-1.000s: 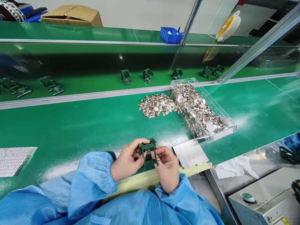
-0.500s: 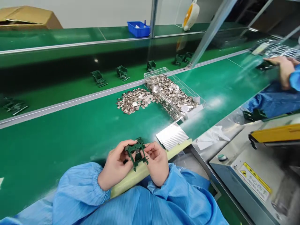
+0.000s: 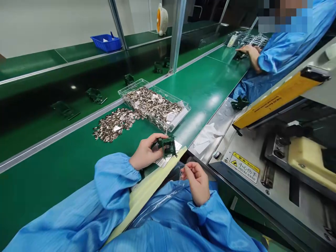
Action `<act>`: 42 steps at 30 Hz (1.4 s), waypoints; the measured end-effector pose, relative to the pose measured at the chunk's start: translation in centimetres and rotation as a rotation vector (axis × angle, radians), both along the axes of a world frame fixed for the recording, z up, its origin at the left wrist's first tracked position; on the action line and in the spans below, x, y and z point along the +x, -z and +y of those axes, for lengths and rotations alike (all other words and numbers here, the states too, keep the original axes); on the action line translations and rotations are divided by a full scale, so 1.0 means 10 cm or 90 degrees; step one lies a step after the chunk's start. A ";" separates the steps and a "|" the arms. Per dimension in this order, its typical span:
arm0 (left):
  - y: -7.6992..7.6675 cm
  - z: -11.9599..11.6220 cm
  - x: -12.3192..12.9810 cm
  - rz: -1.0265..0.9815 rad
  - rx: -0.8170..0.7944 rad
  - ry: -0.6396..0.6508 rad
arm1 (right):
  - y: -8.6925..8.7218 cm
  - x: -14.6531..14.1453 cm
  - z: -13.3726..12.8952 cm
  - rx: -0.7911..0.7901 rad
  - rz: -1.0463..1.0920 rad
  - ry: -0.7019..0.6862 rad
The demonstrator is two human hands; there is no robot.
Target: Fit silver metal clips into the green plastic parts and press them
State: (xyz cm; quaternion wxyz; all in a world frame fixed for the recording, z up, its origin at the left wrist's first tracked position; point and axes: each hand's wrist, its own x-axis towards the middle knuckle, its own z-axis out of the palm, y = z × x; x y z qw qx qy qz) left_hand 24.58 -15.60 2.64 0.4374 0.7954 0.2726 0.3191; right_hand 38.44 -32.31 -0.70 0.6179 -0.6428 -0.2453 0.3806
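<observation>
My left hand [image 3: 147,152] grips a dark green plastic frame [image 3: 172,154] between thumb and fingers, above a silver ribbed plate [image 3: 160,161] at the belt's near edge. Lower and to the right, my right hand [image 3: 198,183] is closed, its fingertips pinching the edge of some clear plastic film [image 3: 168,194] that runs down over my lap. A pale yellow strip [image 3: 147,196] lies along the edge below my left hand. Beyond it, a clear tray [image 3: 181,117] is full of small silvery metal pieces, and a loose pile of metal pieces [image 3: 115,122] lies to its left.
Several green frames [image 3: 96,95] stand past the metal rail. On the right is a machine with a yellow bar [image 3: 278,98] and a warning label [image 3: 244,167]; white tissue [image 3: 206,138] lies beside it. A co-worker's hand [image 3: 250,52] is farther up the belt. A blue bin [image 3: 106,42] sits on the back shelf.
My right hand has left the green frame and moved down and right to the clear film. My left hand alone holds the frame, now over the ribbed plate. The view has turned right.
</observation>
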 end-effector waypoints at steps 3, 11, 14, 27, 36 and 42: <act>0.06 0.01 0.24 0.028 -0.040 0.066 | 0.08 0.01 0.03 -0.030 0.037 -0.025; 0.02 -0.16 0.34 -0.109 -0.135 0.106 | 0.10 -0.03 0.21 -0.018 0.082 -0.081; 0.01 -0.06 0.46 -0.065 -0.071 0.107 | 0.10 -0.02 0.20 -0.020 0.086 -0.088; 0.07 -0.23 0.22 -0.007 0.100 0.118 | 0.21 -0.22 0.08 0.001 0.094 -0.134; 0.00 -0.01 0.37 0.012 0.171 0.152 | 0.14 -0.26 0.07 -0.009 0.060 -0.176; 0.01 -0.20 0.20 0.008 0.114 0.128 | 0.17 -0.32 0.01 0.002 0.038 -0.159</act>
